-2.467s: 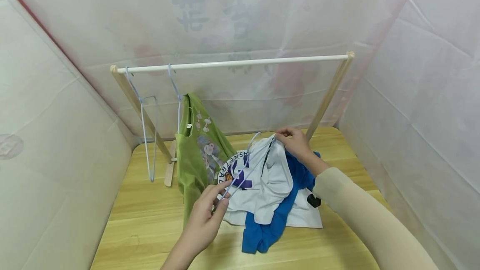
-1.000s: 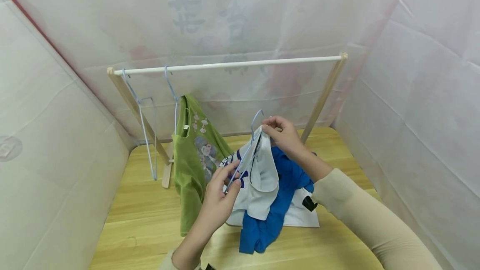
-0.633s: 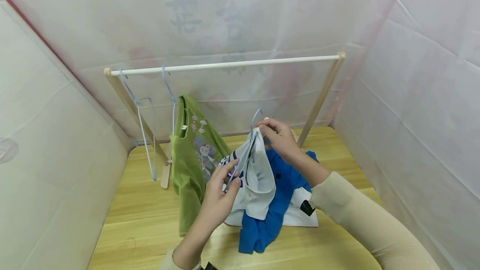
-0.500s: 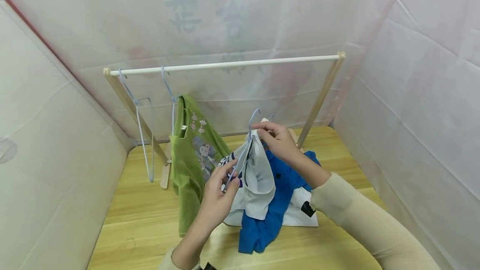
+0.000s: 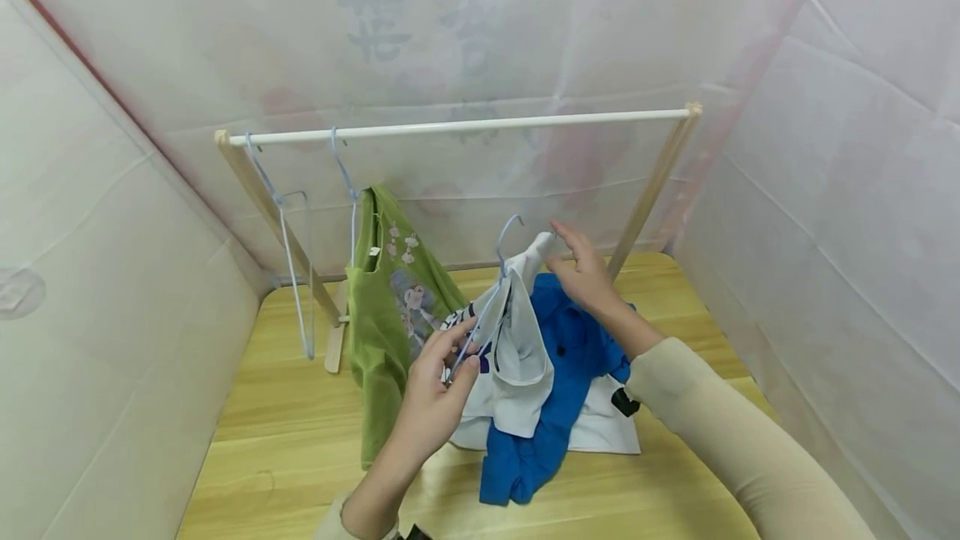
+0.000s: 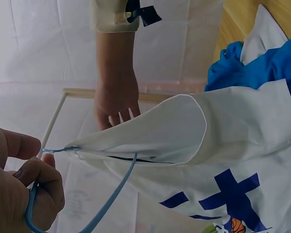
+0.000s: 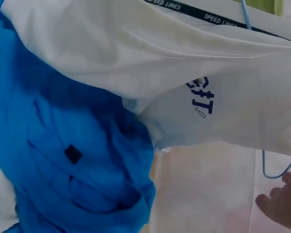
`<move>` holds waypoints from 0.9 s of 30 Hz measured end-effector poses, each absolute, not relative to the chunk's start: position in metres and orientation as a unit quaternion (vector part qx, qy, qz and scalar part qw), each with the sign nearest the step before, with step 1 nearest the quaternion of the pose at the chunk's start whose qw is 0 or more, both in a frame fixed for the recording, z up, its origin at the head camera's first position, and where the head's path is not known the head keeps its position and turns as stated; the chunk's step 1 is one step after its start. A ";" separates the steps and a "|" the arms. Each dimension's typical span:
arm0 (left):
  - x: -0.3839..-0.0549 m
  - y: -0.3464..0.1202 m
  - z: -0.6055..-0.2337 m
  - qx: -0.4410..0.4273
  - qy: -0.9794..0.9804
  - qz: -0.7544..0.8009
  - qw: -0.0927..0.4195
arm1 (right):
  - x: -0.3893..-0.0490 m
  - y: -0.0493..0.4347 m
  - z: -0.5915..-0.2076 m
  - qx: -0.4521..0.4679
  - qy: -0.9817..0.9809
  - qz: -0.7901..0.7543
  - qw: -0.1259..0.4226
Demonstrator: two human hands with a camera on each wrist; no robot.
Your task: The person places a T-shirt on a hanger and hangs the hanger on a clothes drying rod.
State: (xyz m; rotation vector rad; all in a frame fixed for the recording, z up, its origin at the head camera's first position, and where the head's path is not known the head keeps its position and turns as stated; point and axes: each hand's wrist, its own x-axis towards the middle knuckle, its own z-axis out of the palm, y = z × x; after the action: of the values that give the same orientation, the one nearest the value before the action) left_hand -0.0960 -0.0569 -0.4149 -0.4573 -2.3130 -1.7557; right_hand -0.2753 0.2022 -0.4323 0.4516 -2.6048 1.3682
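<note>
The hanger (image 6: 108,206) was held in front of the rack (image 5: 465,126), below its bar, by the left hand (image 5: 438,390); the wire was pinched near one lower end between thumb and fingers. The hook was pointed up toward the rack's bar and was well apart from it. The shirt (image 5: 527,348), white with a dark purple print, was borne partly on the hanger in front of the rack's middle; the wire was run into its opening, and the far part was hidden by cloth. The right hand (image 5: 585,273) was opened wide, with fingers extended and nothing gripped, between the shirt's raised shoulder and the rack's right leg; whether the shirt was touched by the fingertips could not be told.

Blue cloth (image 5: 573,332) was heaped on the table (image 5: 285,457) in front of the rack's right half, partly covered by the shirt, and more white cloth (image 5: 611,432) was spread beneath it. The green top (image 5: 382,340) was hung from the rack's bar, left of its middle, on a second hanger (image 5: 354,227). A bare hanger (image 5: 292,277) was hooked near the rack's left end. Behind the rack, a pale sheet (image 5: 540,32) was marked with faint characters.
</note>
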 end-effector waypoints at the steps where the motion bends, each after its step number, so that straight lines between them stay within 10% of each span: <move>1: -0.096 -0.057 -0.415 -0.155 -0.783 -0.594 0.100 | -0.275 0.203 -0.433 0.157 -0.876 0.450 0.077; 15: -0.099 -0.055 -0.415 -0.153 -0.780 -0.596 0.113 | -0.262 0.182 -0.429 0.280 -0.857 0.386 0.194; 27: -0.099 -0.054 -0.415 -0.144 -0.783 -0.594 0.113 | -0.242 0.160 -0.418 0.316 -0.833 0.415 0.187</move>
State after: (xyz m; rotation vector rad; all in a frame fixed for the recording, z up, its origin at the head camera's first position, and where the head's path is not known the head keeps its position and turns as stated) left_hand -0.0995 -0.0542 -0.4146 -0.4233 -2.2991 -1.7427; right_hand -0.2416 0.1599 -0.4183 0.8883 -2.3439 1.1689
